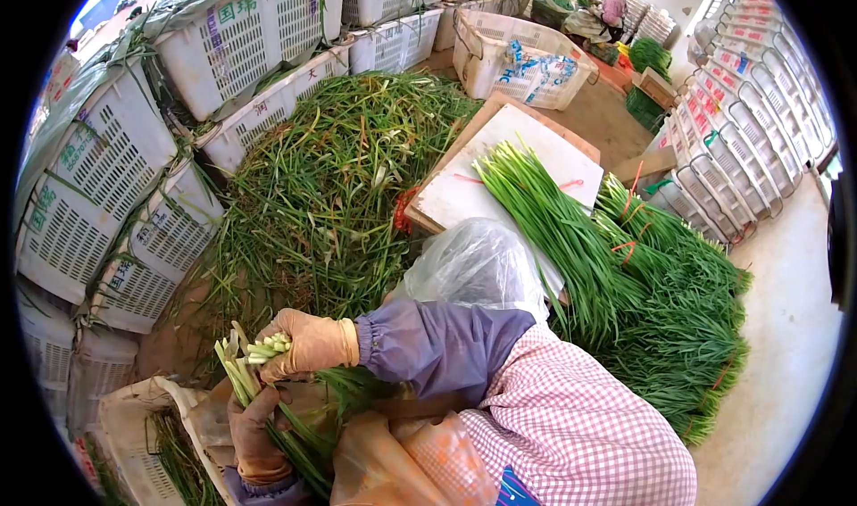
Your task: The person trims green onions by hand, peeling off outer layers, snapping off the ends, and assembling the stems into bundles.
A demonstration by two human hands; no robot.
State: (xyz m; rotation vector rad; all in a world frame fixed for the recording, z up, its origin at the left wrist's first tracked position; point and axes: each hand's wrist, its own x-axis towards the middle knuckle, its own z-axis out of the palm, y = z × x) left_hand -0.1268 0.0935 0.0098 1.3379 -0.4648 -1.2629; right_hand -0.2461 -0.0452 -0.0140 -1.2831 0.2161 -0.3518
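Note:
Both hands wear tan gloves at the lower left. My right hand (312, 344), in a purple sleeve, is closed around a few pale green stem ends (270, 348). Just below it, my left hand (259, 427) is wrapped round a bunch of green stalks (237, 372), whose leaves hang down to the right. The two hands are close together. A large pile of loose leaves and stalks (348, 176) lies beyond them. On a white board (473, 153) to the right rests a bundle of long green stalks (553, 211).
White crates (237, 46) line the left and back. An open crate (134, 435) with scraps stands at the lower left, another (478, 55) behind the board. Tied green bunches (678, 327) lie right of plastic-covered knee (478, 261). Crates (732, 131) are stacked far right. A person (613, 4) sits at the back.

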